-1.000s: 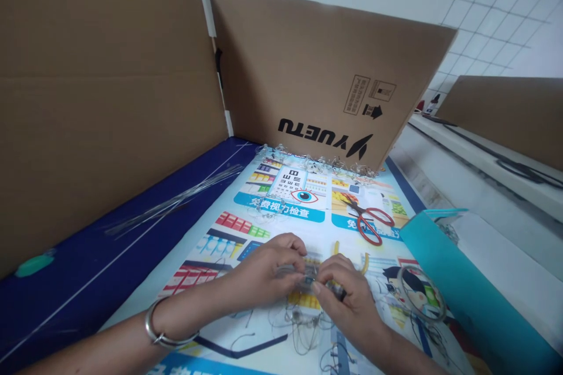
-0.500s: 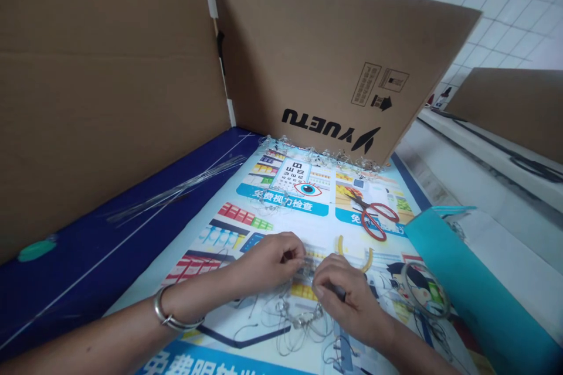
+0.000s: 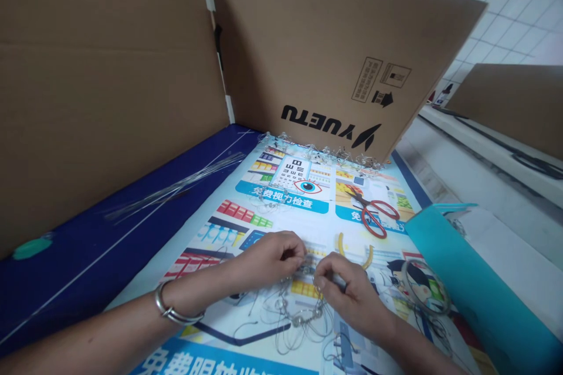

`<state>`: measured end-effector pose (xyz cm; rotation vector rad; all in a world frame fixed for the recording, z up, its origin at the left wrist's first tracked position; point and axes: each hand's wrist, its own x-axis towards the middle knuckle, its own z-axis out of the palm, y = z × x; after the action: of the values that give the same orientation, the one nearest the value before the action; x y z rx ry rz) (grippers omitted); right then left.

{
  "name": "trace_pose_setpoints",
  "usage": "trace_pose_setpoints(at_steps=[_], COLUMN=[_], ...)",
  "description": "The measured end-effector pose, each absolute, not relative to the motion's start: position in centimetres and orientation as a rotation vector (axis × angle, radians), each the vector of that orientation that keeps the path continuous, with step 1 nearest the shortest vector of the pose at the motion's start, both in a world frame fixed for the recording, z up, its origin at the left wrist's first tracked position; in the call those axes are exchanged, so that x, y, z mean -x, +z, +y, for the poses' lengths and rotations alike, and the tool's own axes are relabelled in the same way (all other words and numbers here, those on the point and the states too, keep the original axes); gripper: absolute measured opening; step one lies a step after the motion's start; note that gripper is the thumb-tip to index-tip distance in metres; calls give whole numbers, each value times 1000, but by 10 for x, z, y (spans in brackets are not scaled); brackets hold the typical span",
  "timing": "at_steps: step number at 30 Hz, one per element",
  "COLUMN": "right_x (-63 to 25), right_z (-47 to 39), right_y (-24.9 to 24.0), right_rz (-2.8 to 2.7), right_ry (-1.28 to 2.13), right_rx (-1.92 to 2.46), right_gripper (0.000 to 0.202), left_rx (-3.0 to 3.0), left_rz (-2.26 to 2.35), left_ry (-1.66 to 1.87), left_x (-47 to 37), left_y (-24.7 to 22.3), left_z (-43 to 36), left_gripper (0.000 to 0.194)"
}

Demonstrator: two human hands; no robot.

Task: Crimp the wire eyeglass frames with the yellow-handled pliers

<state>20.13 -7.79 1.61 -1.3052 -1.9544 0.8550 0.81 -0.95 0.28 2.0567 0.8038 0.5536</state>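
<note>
A loop of thin wire with clear beads [image 3: 301, 319] lies on the printed sheet [image 3: 264, 225], its loose wire ends fanned out. At its upper left, my left hand [image 3: 281, 255], with a silver bangle on the wrist, has thumb and fingers pinched together at the wire work. My right hand [image 3: 345, 287] is pinched at the loop's upper right, a small gap away from the left. What sits between the fingertips is too small to make out. Beyond the hands lie red-handled scissors [image 3: 373, 217] and yellow-handled pliers [image 3: 370, 256], partly hidden by my right hand.
Cardboard panels [image 3: 325, 41] stand behind and at the left. More wire pieces [image 3: 325, 155] line the back edge. Long straight wires [image 3: 176, 187] rest on the blue surface. At right are a wire coil [image 3: 424, 287] and a turquoise box [image 3: 479, 287].
My right hand has turned slightly and its fingertips have shifted, showing more of the beaded wire between the hands. My left hand stays nearly where it was. The view has moved a little.
</note>
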Motion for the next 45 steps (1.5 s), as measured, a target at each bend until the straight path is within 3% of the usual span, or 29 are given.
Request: trace_pose_setpoints(at_steps=[14,45], right_x=[-203,-205], right_z=[-73,-74], right_y=[15,21], right_rz=[-1705,-1692], right_ry=[989,810], right_rx=[1411,1194], right_gripper=[10,10], left_rx=[-2008,-1925], left_rz=[807,661], left_ry=[564,731], left_x=[-7,-6], left_y=[7,17], left_z=[-9,-13], left_gripper=[10,10])
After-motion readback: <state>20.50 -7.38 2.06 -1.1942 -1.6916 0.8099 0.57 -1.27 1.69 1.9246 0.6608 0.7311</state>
